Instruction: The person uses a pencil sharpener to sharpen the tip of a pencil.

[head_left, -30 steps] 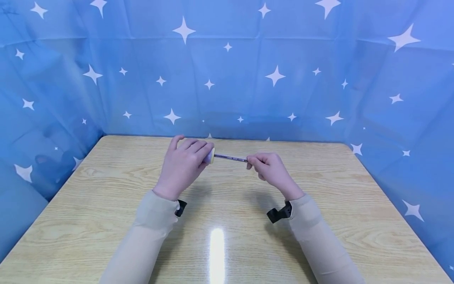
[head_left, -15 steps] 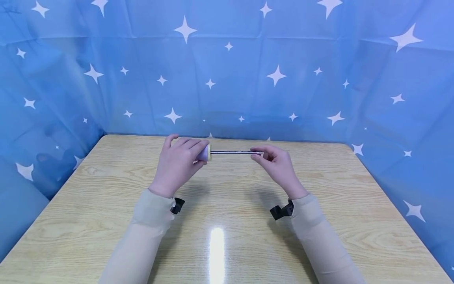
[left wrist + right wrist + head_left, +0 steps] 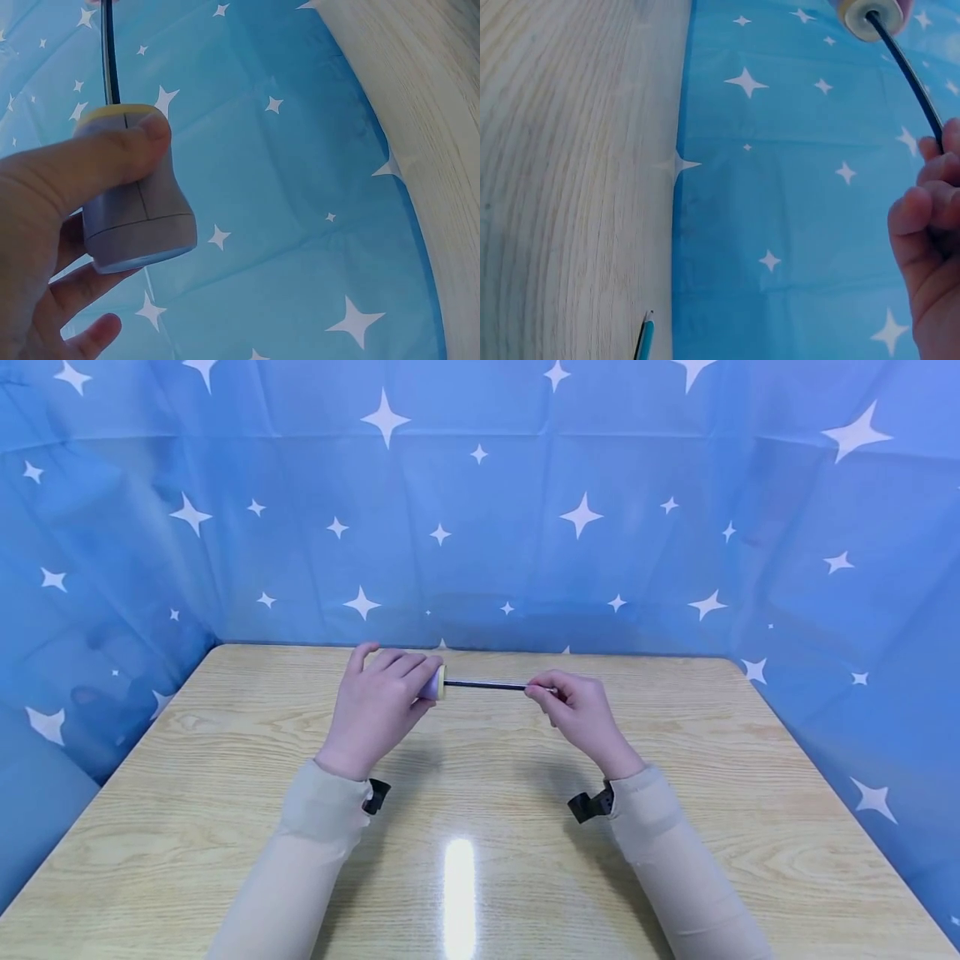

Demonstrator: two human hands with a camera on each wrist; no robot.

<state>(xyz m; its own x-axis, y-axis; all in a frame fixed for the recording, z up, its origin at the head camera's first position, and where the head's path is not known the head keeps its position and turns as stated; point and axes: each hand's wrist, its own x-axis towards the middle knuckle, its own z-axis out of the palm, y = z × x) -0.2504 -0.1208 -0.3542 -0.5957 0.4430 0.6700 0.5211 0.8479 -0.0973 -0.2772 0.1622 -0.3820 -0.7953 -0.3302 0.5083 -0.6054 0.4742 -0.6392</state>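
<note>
In the head view my left hand (image 3: 375,714) holds a lavender pencil sharpener (image 3: 430,686) with a yellow rim, lying sideways above the table. Its rounded body (image 3: 142,191) fills much of the left wrist view, and my thumb presses on it near the rim. A dark pencil (image 3: 483,685) runs into the hole in the sharpener's face, so its tip is hidden. At the pencil's other end, my right hand (image 3: 577,714) pinches it between thumb and fingers. In the right wrist view the pencil (image 3: 909,75) slants from the sharpener down to my curled fingers.
Both hands are over a light wood-grain table (image 3: 480,777). A blue star-patterned cloth (image 3: 480,568) hangs behind it and at the sides. A teal pencil (image 3: 646,337) with a dark one beside it shows low in the right wrist view.
My left hand has shifted slightly left with the sharpener. The right hand has moved right along the pencil, its fingers loosening and then pinching near the end; more of the pencil shows.
</note>
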